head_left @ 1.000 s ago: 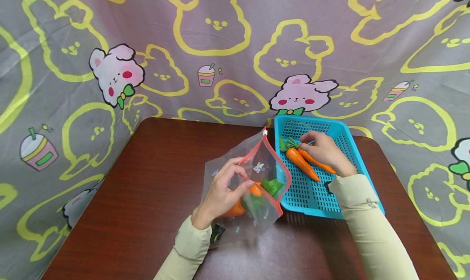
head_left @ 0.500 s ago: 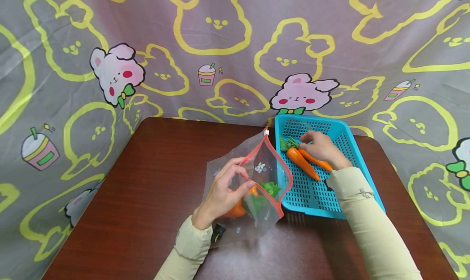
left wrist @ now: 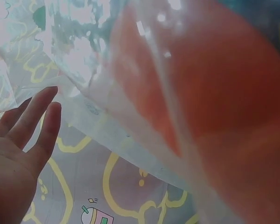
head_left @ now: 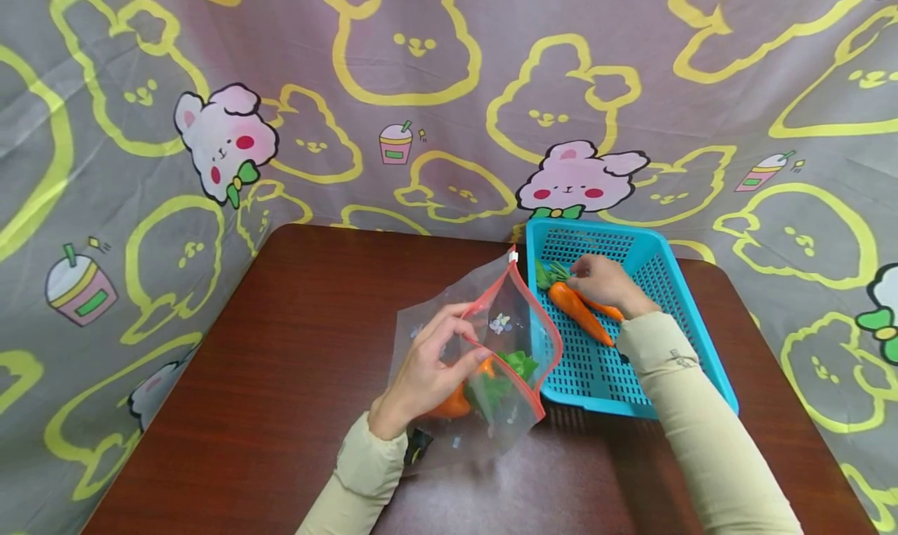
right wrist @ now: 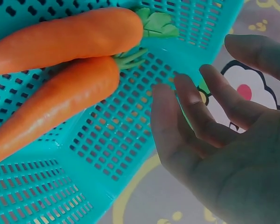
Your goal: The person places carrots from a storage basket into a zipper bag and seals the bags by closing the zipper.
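Observation:
My left hand [head_left: 428,363] holds the red-edged mouth of a clear zip bag [head_left: 456,434], which gapes toward the basket. Orange and green leafy items [head_left: 491,391] show through the plastic, their exact kinds unclear. In the left wrist view, a large blurred orange shape [left wrist: 205,84] fills the bag beside the fingers [left wrist: 49,126]. Two orange carrots [head_left: 575,309] with green tops lie side by side in a blue basket [head_left: 596,404]. My right hand [head_left: 606,281] is over their leafy ends; in the right wrist view its fingers [right wrist: 165,116] are loosely bent and apart from the carrots.
The basket has slotted walls and stands at the back right of a brown table [head_left: 281,379]. A white slider [head_left: 514,256] sits at the bag's far corner. A patterned curtain [head_left: 421,90] rises behind and beside the table.
My right hand and forearm have shifted slightly left and lower over the carrots. The left hand and bag have drifted a little to the right.

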`<state>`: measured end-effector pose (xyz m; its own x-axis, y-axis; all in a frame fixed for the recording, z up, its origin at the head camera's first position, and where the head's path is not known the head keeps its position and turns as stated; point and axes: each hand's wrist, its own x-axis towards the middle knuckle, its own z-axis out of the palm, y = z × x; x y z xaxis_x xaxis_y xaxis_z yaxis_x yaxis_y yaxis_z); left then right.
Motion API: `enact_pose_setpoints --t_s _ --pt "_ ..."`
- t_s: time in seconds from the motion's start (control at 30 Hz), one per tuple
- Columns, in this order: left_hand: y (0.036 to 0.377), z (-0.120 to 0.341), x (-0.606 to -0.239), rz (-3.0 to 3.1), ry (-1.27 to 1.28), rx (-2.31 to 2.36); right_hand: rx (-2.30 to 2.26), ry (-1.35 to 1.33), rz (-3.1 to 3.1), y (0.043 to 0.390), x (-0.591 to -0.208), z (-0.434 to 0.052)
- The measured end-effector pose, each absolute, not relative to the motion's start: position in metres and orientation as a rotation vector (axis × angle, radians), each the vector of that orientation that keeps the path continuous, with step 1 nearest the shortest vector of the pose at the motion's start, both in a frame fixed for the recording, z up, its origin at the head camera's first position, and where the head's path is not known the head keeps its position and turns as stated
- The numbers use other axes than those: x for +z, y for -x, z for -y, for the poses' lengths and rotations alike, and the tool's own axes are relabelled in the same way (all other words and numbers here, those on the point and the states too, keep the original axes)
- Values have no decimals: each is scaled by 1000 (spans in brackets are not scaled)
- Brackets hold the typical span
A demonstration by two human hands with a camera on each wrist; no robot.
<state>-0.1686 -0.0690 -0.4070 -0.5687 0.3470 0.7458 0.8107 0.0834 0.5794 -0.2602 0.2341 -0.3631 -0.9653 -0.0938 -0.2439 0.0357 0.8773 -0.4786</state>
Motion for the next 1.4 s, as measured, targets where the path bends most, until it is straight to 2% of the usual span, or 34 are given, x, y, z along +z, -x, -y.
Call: enact_pose_setpoints --t_s 0.9,1.4 --pt "168 70 -406 2018 1127 -1488 -570 74 -2809 278 -402 -227" --pt "167 70 -406 2043 1115 -1490 -498 -107 -2740 281 -412 -220"
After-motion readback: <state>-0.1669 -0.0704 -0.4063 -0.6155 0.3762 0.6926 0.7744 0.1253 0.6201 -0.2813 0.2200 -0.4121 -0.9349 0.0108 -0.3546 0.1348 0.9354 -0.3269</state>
